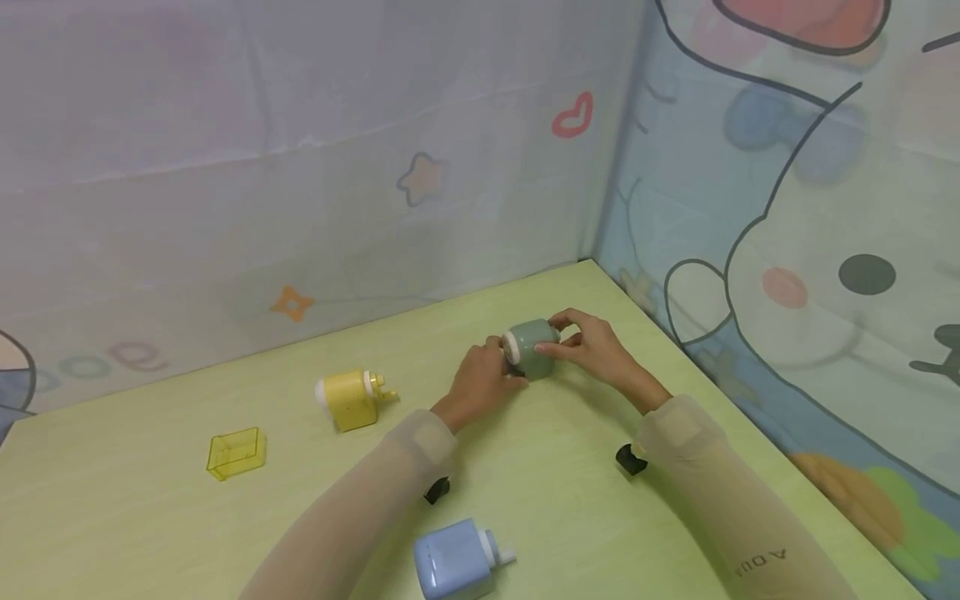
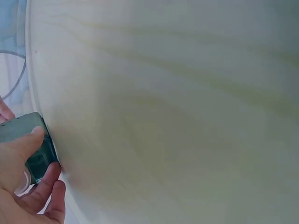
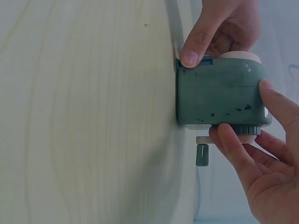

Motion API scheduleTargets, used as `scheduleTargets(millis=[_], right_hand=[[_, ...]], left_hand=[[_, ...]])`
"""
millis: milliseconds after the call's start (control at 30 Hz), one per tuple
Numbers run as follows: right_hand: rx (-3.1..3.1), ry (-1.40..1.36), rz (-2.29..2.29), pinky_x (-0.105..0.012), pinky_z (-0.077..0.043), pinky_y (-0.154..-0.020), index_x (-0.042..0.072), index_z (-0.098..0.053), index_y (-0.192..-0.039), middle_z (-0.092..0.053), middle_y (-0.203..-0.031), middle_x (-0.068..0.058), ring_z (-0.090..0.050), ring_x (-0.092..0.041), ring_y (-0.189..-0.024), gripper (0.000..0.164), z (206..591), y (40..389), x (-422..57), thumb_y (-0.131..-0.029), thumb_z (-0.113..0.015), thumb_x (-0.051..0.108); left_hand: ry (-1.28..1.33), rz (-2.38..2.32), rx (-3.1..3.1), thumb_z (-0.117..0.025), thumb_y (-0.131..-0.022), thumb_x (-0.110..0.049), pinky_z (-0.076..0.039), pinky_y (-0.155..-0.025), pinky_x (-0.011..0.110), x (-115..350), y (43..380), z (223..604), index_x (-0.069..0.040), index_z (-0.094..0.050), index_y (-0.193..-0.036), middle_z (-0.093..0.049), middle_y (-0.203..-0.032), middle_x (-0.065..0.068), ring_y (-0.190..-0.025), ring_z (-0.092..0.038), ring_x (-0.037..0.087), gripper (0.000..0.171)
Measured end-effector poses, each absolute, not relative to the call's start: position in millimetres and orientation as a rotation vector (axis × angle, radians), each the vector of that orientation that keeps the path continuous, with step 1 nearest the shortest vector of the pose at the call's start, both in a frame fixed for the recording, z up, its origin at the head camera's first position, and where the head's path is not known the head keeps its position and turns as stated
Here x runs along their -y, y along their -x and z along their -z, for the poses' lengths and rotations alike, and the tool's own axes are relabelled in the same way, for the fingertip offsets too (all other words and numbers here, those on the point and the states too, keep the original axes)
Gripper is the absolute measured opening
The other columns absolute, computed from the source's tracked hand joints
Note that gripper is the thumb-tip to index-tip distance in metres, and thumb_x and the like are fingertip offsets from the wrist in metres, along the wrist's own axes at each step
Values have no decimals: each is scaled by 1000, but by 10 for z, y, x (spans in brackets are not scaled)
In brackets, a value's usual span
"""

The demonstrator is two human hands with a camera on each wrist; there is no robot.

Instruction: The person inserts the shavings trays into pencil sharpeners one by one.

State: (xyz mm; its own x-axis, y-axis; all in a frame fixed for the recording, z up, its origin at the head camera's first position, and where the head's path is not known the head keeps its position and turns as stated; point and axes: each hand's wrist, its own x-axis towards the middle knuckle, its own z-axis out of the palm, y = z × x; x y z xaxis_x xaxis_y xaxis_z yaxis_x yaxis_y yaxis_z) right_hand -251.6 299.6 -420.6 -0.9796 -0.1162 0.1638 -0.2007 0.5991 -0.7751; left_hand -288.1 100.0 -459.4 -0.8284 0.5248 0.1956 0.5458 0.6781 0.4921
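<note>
Head view: green crank pencil sharpener point(image 1: 536, 350), between the two hands, near the far right corner of the pale worktop point(image 1: 555, 508). Left hand point(image 1: 480, 385) at its white-ringed end; right hand point(image 1: 596, 348) at the opposite end; both clamped on it. Whether it touches the worktop, cannot tell. Well apart, to the left: yellow crank pencil sharpener point(image 1: 351, 402) and clear yellow bin point(image 1: 238, 454). Nearer the wearer: blue pencil sharpener point(image 1: 452, 560).

Left wrist view: green sharpener, partly cropped; left thumb on one face, fingers beneath.

Right wrist view: green body, dark specks; crank handle point(image 3: 202, 155) on the right hand's side; left thumb pressing the opposite edge, right fingers gripping around the crank end.
</note>
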Motion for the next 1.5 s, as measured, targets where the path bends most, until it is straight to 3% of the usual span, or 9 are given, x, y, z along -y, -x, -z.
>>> scheduleTargets(millis=[400, 1200, 1500], right_hand=[[2717, -279, -1347, -36, -50, -67, 8, -51, -117, -52, -110, -8, -60, -19, -83, 49, 4219, 2529, -3000, -80, -69, 35], [2695, -321, -1430, -38, -51, -67, 6, -51, -116, -51, -111, -10, -61, -16, -81, 48, 4185, 2515, -3015, -80, -70, 31], [2703, -302, -1399, -36, -50, -67, 7, -51, -116, -52, -109, -10, -60, -19, -82, 47, 4171, 2506, -2992, -80, -70, 31]], left_hand=[[887, 883, 2837, -74, -74, -35, -45, -66, 26, -1006, 2914, 4641, 6, -42, -120, -57, -91, 10, -77, -50, 15, 69], [899, 988, 2852, -74, -76, -30, -44, -60, 23, -1029, 2880, 4578, 7, -40, -123, -55, -82, 5, -70, -51, 12, 68], [885, 863, 2868, -73, -76, -35, -44, -59, 25, -1017, 2884, 4604, 5, -46, -117, -57, -83, 4, -70, -51, 13, 63]])
